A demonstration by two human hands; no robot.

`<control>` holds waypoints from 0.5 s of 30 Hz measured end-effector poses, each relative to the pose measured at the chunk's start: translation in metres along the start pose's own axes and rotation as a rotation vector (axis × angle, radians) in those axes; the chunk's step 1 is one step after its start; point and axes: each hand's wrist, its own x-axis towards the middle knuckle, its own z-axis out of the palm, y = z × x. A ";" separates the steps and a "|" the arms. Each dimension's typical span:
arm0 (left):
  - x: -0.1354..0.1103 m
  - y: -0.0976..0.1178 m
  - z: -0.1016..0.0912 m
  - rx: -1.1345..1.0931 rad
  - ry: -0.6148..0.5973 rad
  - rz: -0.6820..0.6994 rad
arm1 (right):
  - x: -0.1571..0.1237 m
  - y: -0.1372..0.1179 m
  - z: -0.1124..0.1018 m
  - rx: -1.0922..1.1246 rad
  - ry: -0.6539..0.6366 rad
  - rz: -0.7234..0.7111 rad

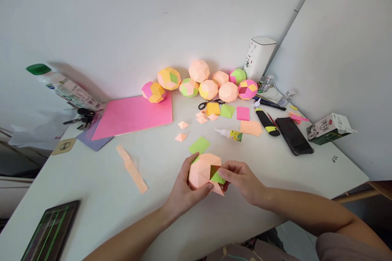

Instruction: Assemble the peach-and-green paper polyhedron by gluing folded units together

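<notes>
A peach folded-paper ball [202, 170] with an opening on its right side is held above the near part of the table. My left hand [190, 185] is closed round its left side, thumb along the bottom. At the opening, my right hand [243, 179] pinches a green paper piece [218, 178] between thumb and fingers. A peach flap hangs out below the opening. Just beyond the ball lies a flat green paper square [199, 145]. Several small folded peach pieces [183, 124] and a glue bottle [229, 134] lie farther back.
Several finished paper balls [199, 71] line the wall. Scissors [210, 104], sticky-note pads [243, 113], a utility knife [267, 122], a phone [294, 136] and a milk carton [329, 129] are right. A pink sheet [134, 115], peach strip [132, 169], bottle [67, 87] and dark tablet [50, 232] are left.
</notes>
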 end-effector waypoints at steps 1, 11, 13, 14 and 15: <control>0.000 0.000 0.000 0.015 0.001 0.009 | -0.001 -0.001 0.001 -0.024 0.000 -0.015; -0.001 -0.002 0.001 0.183 0.045 0.088 | -0.003 -0.002 -0.002 -0.203 -0.022 -0.107; -0.001 -0.004 0.000 0.171 0.035 0.083 | -0.002 -0.001 -0.004 -0.228 -0.002 -0.107; -0.001 -0.005 0.000 0.164 0.030 0.079 | -0.001 0.000 -0.004 -0.240 0.009 -0.107; -0.002 -0.006 0.000 0.159 0.027 0.076 | -0.001 0.000 -0.004 -0.248 0.018 -0.104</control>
